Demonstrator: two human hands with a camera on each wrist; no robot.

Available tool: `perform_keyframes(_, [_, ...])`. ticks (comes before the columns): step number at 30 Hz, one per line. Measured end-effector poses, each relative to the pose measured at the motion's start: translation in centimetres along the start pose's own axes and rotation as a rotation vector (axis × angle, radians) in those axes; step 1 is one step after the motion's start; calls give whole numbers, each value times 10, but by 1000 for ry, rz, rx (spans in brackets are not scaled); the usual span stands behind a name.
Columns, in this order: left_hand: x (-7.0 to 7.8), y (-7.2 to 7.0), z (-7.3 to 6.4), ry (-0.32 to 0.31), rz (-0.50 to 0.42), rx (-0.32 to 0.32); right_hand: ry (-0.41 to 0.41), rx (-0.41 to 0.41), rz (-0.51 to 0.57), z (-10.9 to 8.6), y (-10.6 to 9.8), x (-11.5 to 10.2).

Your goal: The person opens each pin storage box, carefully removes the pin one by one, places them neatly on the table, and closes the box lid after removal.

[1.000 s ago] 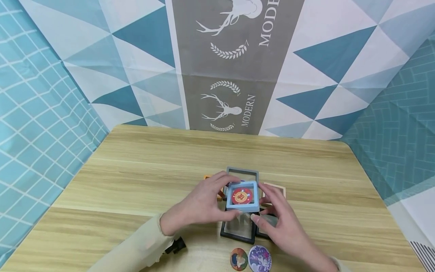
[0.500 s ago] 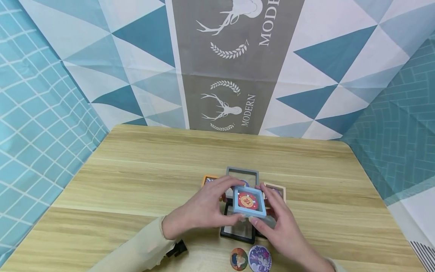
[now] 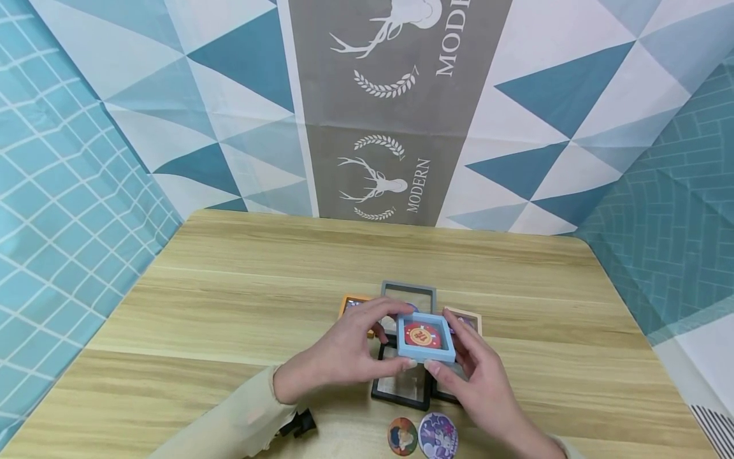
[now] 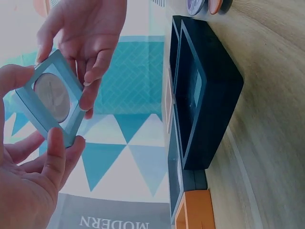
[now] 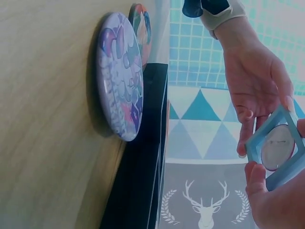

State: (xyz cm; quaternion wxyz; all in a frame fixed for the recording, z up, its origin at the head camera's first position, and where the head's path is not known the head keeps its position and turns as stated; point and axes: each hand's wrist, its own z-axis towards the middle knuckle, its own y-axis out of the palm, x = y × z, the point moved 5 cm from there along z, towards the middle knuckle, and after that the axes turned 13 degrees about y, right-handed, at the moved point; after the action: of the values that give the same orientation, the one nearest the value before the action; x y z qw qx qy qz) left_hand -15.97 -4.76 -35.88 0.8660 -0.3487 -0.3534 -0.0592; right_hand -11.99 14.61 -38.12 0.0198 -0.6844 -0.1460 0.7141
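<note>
Noted: an orange frame (image 3: 345,303) sits beyond and left of the leftmost black frame (image 3: 399,400). My left hand (image 3: 346,347), fingers partly curled, pinches one side of the blue frame (image 3: 425,354) (red disc (image 3: 422,335) inside), raised above that black frame; my right hand (image 3: 480,376), similarly curled, pinches the other. Step, I judge: two-handed adjusting; next move calls for even grip.

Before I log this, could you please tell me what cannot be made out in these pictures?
Head view: the orange display frame is partly hidden by the left hand.
Head view: the rightmost black display frame is partly covered by the right hand.
Head view: the red badge in the light-blue display frame has an emblem too small to identify.
Left wrist view: the top edge crops the purple cartoon badge and orange badge.
</note>
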Motion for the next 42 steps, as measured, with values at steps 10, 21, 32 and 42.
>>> perform_keyframes(10, [0,0,0,5,8,-1,10,23,-2,0,1,1])
perform_keyframes(21, [0,3,0,-28,10,-38,18,44,-36,2,2,5])
perform_keyframes(32, [-1,4,-1,-64,62,-63,33,58,-45,2,0,3])
perform_keyframes(42, [-5,2,-1,-50,-40,-27,78,55,-33,3,-1,4])
